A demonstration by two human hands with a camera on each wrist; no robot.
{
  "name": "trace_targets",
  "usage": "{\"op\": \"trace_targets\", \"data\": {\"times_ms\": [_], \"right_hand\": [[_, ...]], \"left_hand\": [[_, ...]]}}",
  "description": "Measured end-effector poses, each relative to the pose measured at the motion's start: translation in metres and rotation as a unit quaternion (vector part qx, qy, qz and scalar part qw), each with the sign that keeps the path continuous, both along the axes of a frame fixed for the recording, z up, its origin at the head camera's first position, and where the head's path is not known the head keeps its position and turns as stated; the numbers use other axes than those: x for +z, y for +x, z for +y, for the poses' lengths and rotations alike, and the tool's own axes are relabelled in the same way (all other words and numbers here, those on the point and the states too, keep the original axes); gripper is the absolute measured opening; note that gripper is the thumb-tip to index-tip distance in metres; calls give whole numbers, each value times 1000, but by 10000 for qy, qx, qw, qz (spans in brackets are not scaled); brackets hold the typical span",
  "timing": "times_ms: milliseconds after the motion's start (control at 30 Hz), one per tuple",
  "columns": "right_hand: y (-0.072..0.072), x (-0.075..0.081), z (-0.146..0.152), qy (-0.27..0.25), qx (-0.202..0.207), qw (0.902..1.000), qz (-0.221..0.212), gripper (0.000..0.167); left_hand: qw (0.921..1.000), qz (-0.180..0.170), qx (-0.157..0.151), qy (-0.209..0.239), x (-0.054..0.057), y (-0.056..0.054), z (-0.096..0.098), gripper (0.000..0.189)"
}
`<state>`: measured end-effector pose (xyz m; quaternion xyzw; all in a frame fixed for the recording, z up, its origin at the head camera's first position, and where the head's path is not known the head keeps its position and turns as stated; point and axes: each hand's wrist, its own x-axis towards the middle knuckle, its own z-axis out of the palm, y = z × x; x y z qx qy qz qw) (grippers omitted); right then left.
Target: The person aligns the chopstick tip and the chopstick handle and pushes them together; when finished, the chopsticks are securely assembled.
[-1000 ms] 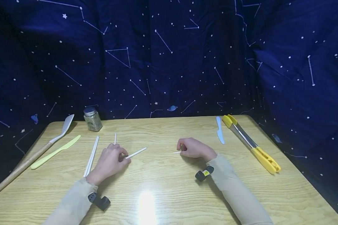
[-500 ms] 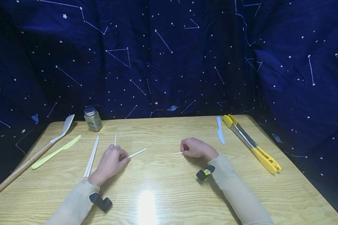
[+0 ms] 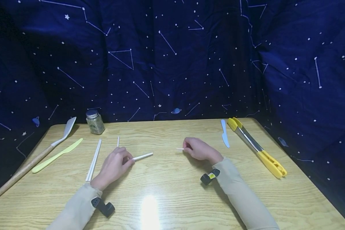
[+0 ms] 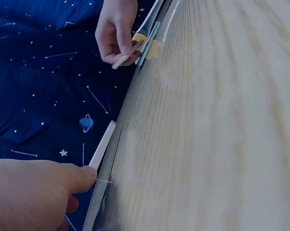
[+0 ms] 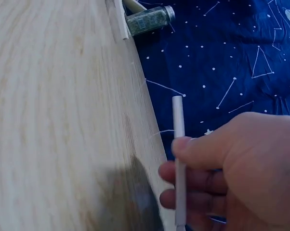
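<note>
My left hand (image 3: 115, 164) pinches a slim, straight white stick (image 3: 143, 156) between thumb and fingers, its free end pointing right. Beyond its knuckles, part of another thin white stick (image 3: 118, 141) shows on the table. To the left of the wrist lies a pair of white chopsticks (image 3: 94, 160). My right hand (image 3: 199, 149), at right of centre, pinches a second white stick (image 5: 178, 115). In the head view only its short end shows at the fingertips; the right wrist view shows a round rod running down past the curled fingers.
At left lie a yellow-green knife (image 3: 57, 156) and a wooden-handled spatula (image 3: 43, 155), with a lidded glass jar (image 3: 95, 122) behind. A blue knife (image 3: 224, 133) and yellow-handled tongs (image 3: 256, 146) lie at right. A dark blue starry curtain (image 3: 172, 64) hangs behind the wooden table (image 3: 178, 201).
My right hand has risen slightly with its stick, after first shifting a little right. The stick in my left hand has turned to lie flatter and extends slightly farther right; the left hand barely moved.
</note>
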<state>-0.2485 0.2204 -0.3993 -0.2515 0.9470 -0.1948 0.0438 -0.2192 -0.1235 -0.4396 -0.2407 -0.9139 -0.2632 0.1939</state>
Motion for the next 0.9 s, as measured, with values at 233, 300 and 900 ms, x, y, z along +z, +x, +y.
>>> {"op": "trace_targets", "data": {"times_ms": [233, 300, 900], "right_hand": [[-2, 1, -4, -594, -51, 9982, 29, 5], [-3, 1, -5, -697, -10, 9975, 66, 5], [3, 7, -16, -1606, 99, 9861, 421, 5]], "left_hand": [[9995, 143, -70, 274, 1, 0, 1, 11], [9993, 103, -52, 364, 1, 1, 1, 10], [9934, 594, -255, 951, 4, 5, 10, 8]]}}
